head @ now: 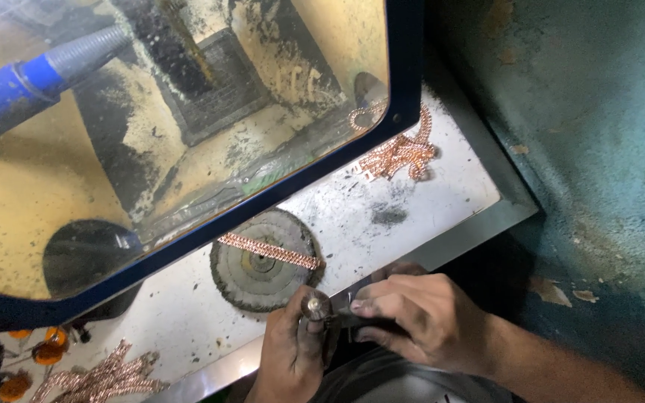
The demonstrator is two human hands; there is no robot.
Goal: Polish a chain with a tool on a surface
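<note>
My left hand is closed around a short metal spindle piece with a round end, at the front edge of the white bench. My right hand pinches a small dark tool against that piece from the right. Just behind the hands lies a round grey polishing wheel, flat on the bench, with a copper-coloured chain strip lying across it.
A blue-framed clear shield tilts over a dusty yellow chamber with a blue hose. Copper chain pieces lie at the back right, more of them at the front left. A teal wall stands to the right.
</note>
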